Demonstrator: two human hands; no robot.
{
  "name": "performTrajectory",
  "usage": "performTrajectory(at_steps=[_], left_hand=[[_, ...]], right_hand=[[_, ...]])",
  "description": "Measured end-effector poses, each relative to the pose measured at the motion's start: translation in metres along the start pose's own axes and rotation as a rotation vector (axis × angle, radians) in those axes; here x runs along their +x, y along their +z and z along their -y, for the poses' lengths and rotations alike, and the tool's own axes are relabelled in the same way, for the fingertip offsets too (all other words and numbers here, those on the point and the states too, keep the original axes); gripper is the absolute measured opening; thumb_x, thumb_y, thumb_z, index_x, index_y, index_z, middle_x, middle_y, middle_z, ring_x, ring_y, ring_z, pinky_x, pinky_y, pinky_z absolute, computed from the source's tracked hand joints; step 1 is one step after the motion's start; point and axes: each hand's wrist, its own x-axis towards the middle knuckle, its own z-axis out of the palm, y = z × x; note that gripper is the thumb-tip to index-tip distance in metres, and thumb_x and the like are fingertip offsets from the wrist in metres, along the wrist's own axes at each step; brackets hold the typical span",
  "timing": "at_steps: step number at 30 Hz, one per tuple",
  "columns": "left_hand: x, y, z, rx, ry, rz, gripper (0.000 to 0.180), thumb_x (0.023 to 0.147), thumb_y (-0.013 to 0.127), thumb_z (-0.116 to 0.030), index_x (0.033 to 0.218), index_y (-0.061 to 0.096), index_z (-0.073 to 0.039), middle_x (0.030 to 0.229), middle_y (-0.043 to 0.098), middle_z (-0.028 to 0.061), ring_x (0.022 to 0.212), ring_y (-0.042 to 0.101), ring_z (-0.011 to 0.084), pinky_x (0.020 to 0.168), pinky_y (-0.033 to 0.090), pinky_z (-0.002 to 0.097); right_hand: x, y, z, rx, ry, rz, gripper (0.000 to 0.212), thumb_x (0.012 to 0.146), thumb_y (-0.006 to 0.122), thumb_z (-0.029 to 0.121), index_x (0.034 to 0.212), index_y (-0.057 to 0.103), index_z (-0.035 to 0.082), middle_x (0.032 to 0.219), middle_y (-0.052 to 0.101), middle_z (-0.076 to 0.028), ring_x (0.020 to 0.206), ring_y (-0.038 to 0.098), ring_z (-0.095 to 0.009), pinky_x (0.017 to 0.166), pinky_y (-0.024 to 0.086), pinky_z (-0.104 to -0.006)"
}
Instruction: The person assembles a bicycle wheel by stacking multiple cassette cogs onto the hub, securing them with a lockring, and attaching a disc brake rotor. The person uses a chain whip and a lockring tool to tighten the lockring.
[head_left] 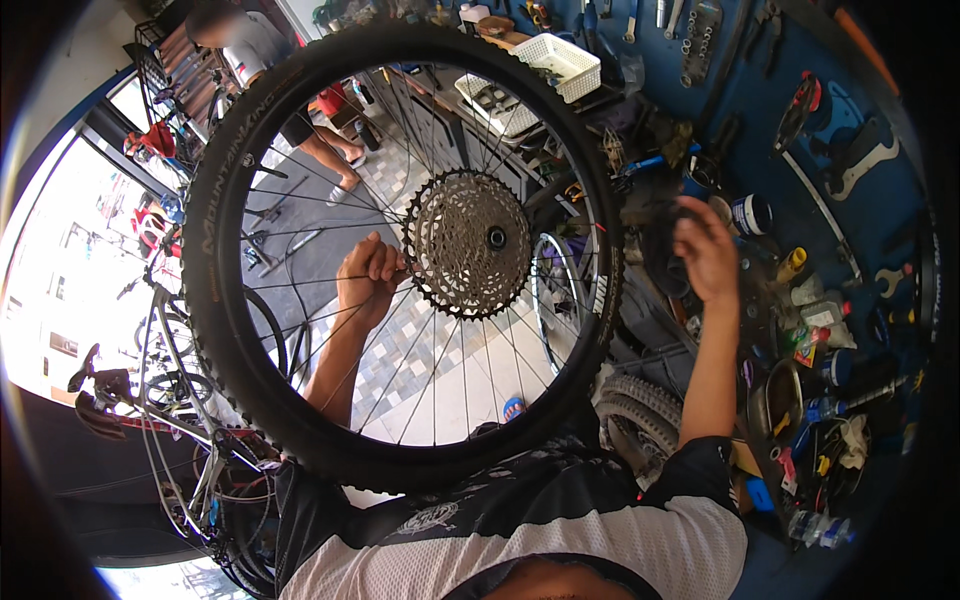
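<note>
A bicycle wheel (pixel 395 455) with a knobbly black tyre fills the middle, its large toothed cassette (pixel 467 243) facing me. Seen through the spokes, my left hand (pixel 370 272) is closed on the wheel close to the cassette's left edge; the exact part gripped is hidden. To the right of the tyre, my right hand (pixel 708 252) is raised with its fingers curled. Against those fingers is a dark, blurred thing (pixel 662 240) whose kind I cannot make out. The lower tyre lies close to my shirt.
A bench along the right holds tools, bottles and a white basket (pixel 560 65). Wrenches hang on the blue wall (pixel 745 110). Another knobbly tyre (pixel 640 410) stands below my right arm. Bicycles (pixel 185 420) crowd the left, and a person (pixel 262 50) stands at the far left.
</note>
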Motion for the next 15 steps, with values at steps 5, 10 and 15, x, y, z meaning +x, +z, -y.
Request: performTrajectory(at_steps=[5,10,15], left_hand=[[-0.008,0.007,-0.005,0.020,0.024,-0.027,0.055,0.109,0.054,-0.032,0.058,0.036,-0.018,0.056,0.033,-0.0025,0.061,0.041,0.0129,0.080,0.054,0.0378],[-0.006,-0.003,0.000,-0.003,0.012,-0.008,0.055,0.108,0.053,-0.032,0.058,0.036,-0.018,0.058,0.037,-0.0005,0.068,0.047,0.0163,0.082,0.053,0.0400],[-0.005,-0.005,0.003,-0.002,0.001,-0.031,0.058,0.109,0.051,-0.033,0.056,0.036,-0.018,0.058,0.037,0.0010,0.068,0.048,0.0182,0.087,0.055,0.0474]], right_hand=[[-0.009,0.135,0.014,-0.573,-0.347,0.453,0.041,0.092,0.068,-0.001,0.133,0.064,0.004,0.111,0.069,-0.007,0.097,0.070,-0.017,0.084,0.057,-0.0294],[-0.014,0.192,0.019,-0.870,-0.591,0.631,0.033,0.090,0.073,0.005,0.121,0.063,0.005,0.110,0.067,-0.013,0.091,0.072,-0.031,0.079,0.059,-0.0383],[-0.004,0.200,0.012,-0.999,-0.679,0.657,0.034,0.089,0.075,0.011,0.120,0.061,0.005,0.109,0.068,-0.012,0.088,0.072,-0.031,0.077,0.059,-0.0407]])
